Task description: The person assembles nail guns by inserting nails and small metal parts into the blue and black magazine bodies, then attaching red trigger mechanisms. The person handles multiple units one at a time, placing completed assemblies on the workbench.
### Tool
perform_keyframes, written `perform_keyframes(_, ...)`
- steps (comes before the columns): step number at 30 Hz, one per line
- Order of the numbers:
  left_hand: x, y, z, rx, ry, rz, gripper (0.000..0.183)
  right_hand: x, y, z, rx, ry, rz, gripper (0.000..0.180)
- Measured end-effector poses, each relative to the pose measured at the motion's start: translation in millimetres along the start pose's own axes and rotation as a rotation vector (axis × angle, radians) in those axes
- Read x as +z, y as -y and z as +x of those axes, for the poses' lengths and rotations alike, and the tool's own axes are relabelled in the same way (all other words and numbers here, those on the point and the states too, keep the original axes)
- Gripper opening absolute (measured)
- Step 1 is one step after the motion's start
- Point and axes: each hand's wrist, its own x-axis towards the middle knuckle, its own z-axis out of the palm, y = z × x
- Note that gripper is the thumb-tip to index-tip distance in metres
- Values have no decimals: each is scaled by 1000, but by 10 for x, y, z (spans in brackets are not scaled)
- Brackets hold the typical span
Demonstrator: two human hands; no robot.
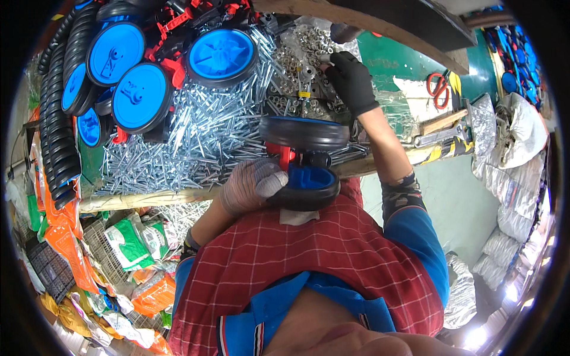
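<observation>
My left hand [256, 183], in a striped grey glove, holds the lower of two black-tyred wheels with a blue hub [307, 189] against the table's front edge. The upper wheel [304, 133] is joined to it by a red and black plastic bracket [285, 155]. My right hand [349, 78], in a black fingerless glove, reaches into a pile of small metal nuts [307, 42], thumb and forefinger close together; whether they pinch a nut is not plain. Beside it stands a metal fixture with yellow tape [304, 89]. Long metal bolts [200, 120] lie heaped left of the nuts.
Blue-hubbed wheels [140, 98] and red and black plastic parts [176, 22] lie at the back left, by stacked black wheels [62, 151]. Red-handled scissors [438, 91] and an adjustable wrench [438, 136] lie at right. A beam [392, 26] crosses above the table.
</observation>
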Motion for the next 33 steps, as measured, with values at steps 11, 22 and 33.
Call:
perform_keyframes(11,115,100,-97,-9,-54,-146,49,28,37,113,73,113,-186,25)
perform_keyframes(22,2,-62,-7,-54,-15,-1,36,-81,179,56,362,174,632,13)
perform_keyframes(33,-73,-35,177,-202,48,-188,53,-282,291,-167,321,88,738,53)
